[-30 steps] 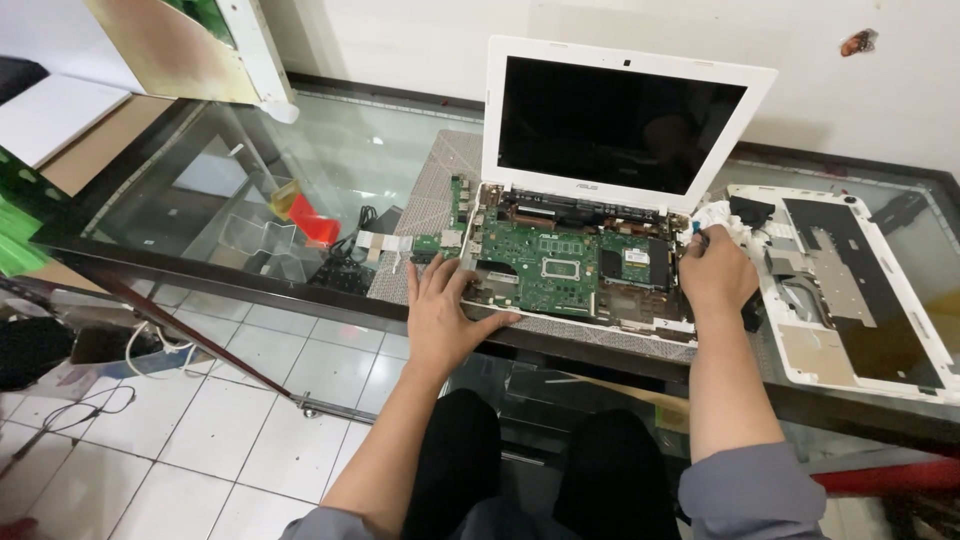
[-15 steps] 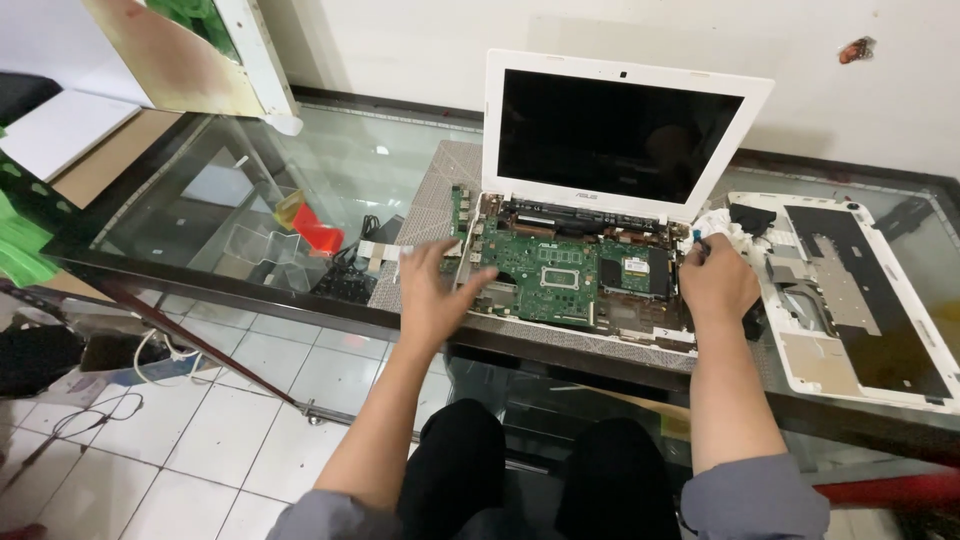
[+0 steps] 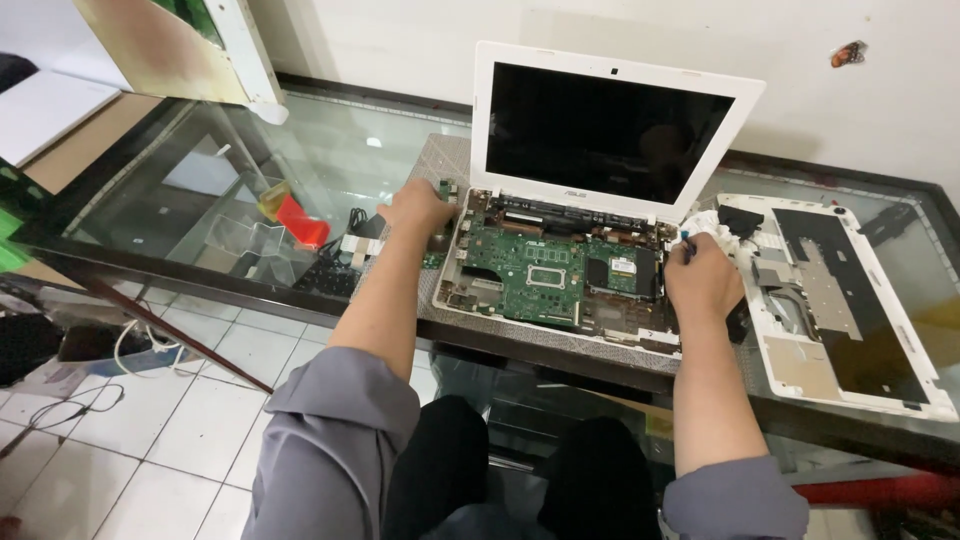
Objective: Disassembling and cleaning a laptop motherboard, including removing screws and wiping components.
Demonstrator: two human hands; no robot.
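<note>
A white laptop (image 3: 615,130) stands open on a glass table, its keyboard cover removed and its green motherboard (image 3: 535,275) exposed. My left hand (image 3: 418,207) rests at the base's far left corner, fingers curled over a small green circuit board (image 3: 444,190) there. My right hand (image 3: 703,280) sits at the base's right edge, closed around a thin dark tool (image 3: 686,240) and a white cloth (image 3: 715,225). The removed white keyboard cover (image 3: 840,310) lies upside down to the right.
The laptop sits on a grey mat (image 3: 440,165) on the black-framed glass table (image 3: 170,270). Under the glass lie clear boxes, a red item (image 3: 303,222) and cables. A white board (image 3: 235,50) leans at the far left. The tiled floor (image 3: 150,440) holds loose cables.
My left hand has moved from the motherboard's front left up to the base's far left corner. My right hand has stayed at the right edge. The view has shifted slightly.
</note>
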